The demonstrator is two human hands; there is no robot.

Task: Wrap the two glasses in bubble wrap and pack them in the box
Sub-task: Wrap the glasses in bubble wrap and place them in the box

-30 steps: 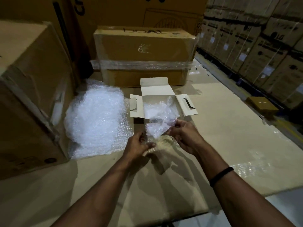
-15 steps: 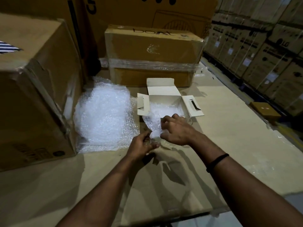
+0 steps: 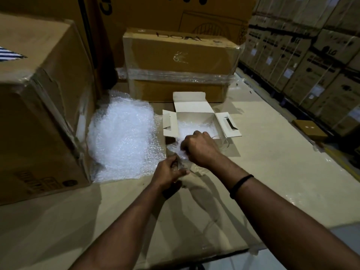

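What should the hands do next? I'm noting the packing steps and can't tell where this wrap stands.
Probably finish folding the loose end around the bundle. The left hand pinches the near end of the bubble wrap bundle while the right hand presses on top, just in front of the open white box. A bare glass waits beside the box, so this bundle likely goes in first.

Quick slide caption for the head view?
Both hands, left hand and right hand, wrap bubble wrap before the open white box.

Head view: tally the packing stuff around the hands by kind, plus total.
white box: 1
bare glass: 1
bubble wrap: 3 (loose pile, wrap in box, bundle)
Total: 5
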